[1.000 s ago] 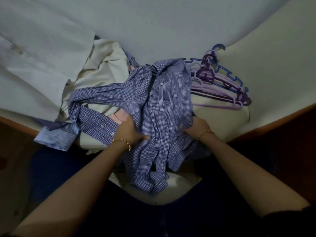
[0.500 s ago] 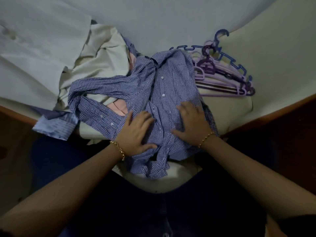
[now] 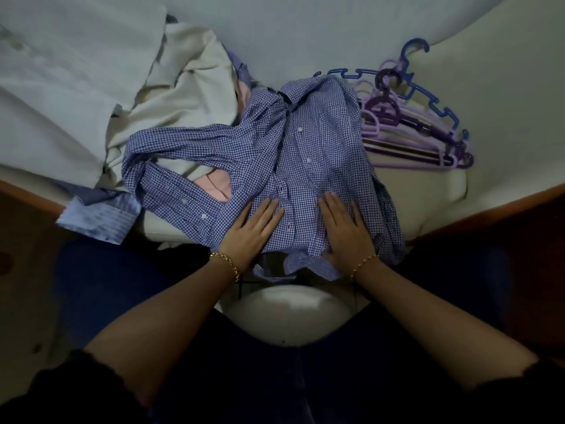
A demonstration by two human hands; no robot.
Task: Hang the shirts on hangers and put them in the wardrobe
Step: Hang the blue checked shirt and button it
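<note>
The checked shirt (image 3: 305, 154) is thin woven cloth, matt, in a fine blue-and-white gingham, creased and rumpled. Its small buttons (image 3: 300, 129) are pale and smooth with a slight shine. To its left the cream garment (image 3: 183, 96) is a heavier matt cloth lying in stiff folds. The pink cloth (image 3: 218, 185) under the shirt looks soft. The striped cloth (image 3: 101, 218) at the near left is light-blue woven fabric. On the right the hangers (image 3: 412, 139) are moulded plastic, lilac and dark purple, smooth and faintly glossy. The blue hanger (image 3: 440, 110) is the same plastic. The bed sheet (image 3: 336, 32) is pale and matt. The bed frame (image 3: 489, 206) is reddish-brown wood. The bracelets (image 3: 226, 261) are gold-coloured metal chain, glinting.
</note>
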